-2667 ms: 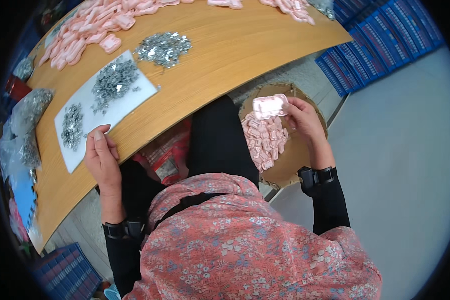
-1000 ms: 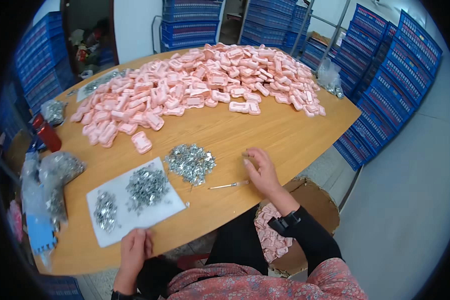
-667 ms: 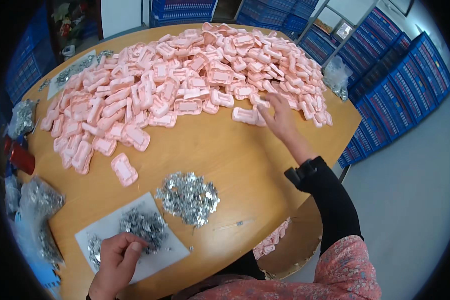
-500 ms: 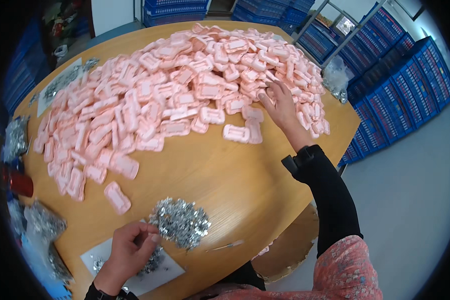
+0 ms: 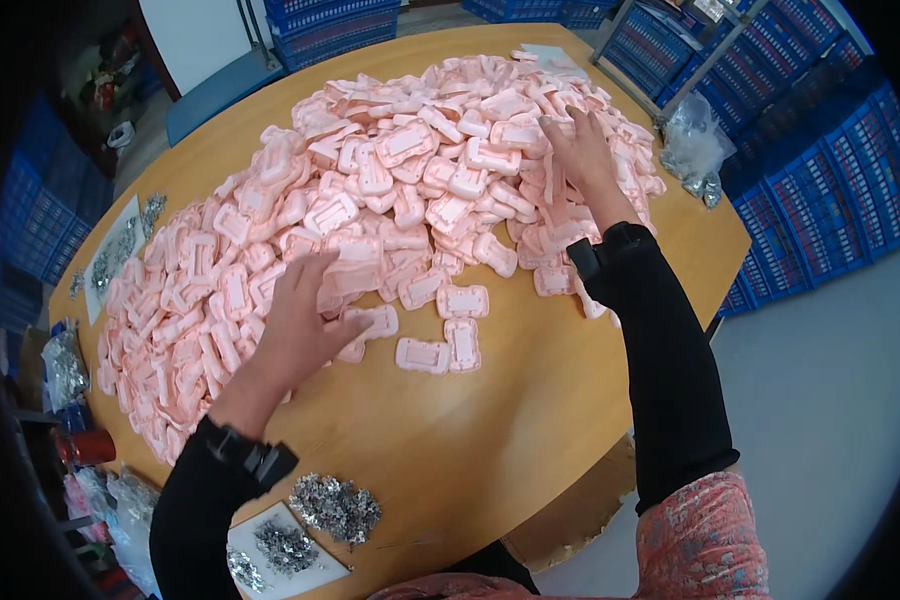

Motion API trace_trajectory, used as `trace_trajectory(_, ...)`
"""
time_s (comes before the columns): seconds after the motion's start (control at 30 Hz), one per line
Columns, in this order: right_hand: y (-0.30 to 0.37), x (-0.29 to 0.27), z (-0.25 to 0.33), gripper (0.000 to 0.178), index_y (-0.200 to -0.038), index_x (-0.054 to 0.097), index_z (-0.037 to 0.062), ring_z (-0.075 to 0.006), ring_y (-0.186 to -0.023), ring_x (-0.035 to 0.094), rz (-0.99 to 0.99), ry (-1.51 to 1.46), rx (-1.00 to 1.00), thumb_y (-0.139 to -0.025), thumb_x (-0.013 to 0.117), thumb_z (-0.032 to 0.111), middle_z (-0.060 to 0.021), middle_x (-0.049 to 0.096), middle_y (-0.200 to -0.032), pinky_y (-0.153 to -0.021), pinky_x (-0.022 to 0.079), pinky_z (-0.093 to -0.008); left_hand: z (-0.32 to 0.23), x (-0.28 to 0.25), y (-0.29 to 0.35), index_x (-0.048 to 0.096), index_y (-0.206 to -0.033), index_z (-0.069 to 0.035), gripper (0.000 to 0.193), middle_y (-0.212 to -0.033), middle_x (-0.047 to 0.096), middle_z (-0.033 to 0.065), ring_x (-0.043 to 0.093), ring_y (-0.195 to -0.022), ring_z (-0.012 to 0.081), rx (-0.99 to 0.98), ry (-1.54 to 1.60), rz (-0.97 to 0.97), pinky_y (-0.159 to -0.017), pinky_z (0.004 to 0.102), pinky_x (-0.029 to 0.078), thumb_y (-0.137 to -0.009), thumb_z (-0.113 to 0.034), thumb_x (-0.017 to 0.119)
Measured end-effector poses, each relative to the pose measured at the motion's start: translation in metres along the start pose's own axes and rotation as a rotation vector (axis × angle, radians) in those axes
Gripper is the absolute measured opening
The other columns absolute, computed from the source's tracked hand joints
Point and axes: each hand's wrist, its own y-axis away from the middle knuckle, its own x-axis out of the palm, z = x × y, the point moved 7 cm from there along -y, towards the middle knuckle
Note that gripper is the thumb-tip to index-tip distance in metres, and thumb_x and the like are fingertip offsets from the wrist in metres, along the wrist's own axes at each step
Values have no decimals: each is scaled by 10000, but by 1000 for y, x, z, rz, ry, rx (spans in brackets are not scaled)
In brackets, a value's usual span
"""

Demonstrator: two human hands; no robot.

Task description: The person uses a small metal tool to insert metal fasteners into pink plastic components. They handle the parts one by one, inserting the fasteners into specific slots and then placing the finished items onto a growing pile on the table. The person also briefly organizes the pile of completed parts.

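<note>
A wide heap of pale pink plastic cases (image 5: 405,145), small and rectangular with rounded corners, spreads over the wooden table. My left hand (image 5: 300,315) is at the near edge of the heap, its thumb and fingers apart around a pink case (image 5: 355,270); whether the fingertips touch it I cannot tell. Farther right, my right hand (image 5: 582,155) reaches over the heap with its fingers outstretched, seeming to hold nothing. Between the hands a few loose cases (image 5: 463,345) lie flat on the wood in front of the heap.
A mound of small silvery metal pieces (image 5: 335,508) lies near the front edge, beside a white sheet (image 5: 320,575) bearing more of them. Blue crates (image 5: 820,190) are stacked at the right. A clear plastic bag (image 5: 695,140) stands on the table's right side; a red can (image 5: 85,447) is at left.
My left hand has left the silvery pieces and moved up to the pink heap. My right hand has shifted slightly farther over the heap. Several cases at the front edge lie differently.
</note>
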Motion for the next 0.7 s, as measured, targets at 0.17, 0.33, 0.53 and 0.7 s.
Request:
trace_trajectory(0.17, -16, 29, -10, 873, -1478, 470, 104, -319, -1421, 409, 194, -70, 104, -852, 552, 708, -194, 437, -1522, -1140, 336, -447, -7, 33, -125, 342, -1508, -121, 1099, -1496, 370, 211, 322, -1395, 432, 116, -276, -76, -1127, 562, 337, -618, -407, 920)
trace_trajectory(0.33, -13, 61, 24, 851, -1409, 545, 69, -292, -1358, 490, 233, -286, -60, -820, 621, 679, -172, 520, -1457, -1106, 391, -370, -40, 59, -208, 306, -1546, -200, 1193, -1565, 326, 152, 228, -1465, 424, 89, -422, 19, -1123, 688, 269, -562, -463, 927)
trace_trajectory(0.53, 14, 85, 43, 809, -1405, 546, 70, -326, -1322, 515, 231, -595, -75, -793, 733, 566, -197, 542, -1421, -1093, 411, -382, -31, 80, -199, 469, -1463, -227, 1038, -1551, 348, 137, 274, -1434, 407, 79, -409, 162, -1105, 721, 232, -547, -450, 904)
trace_trajectory(0.7, 49, 103, 67, 705, -1414, 551, 129, -200, -1137, 621, 368, -672, -6, -809, 814, 377, -124, 633, -1298, -963, 498, -318, 5, 63, -150, 622, -1329, -248, 834, -1547, 351, 131, 269, -1440, 405, 19, -519, 206, -1089, 773, 173, -573, -483, 883)
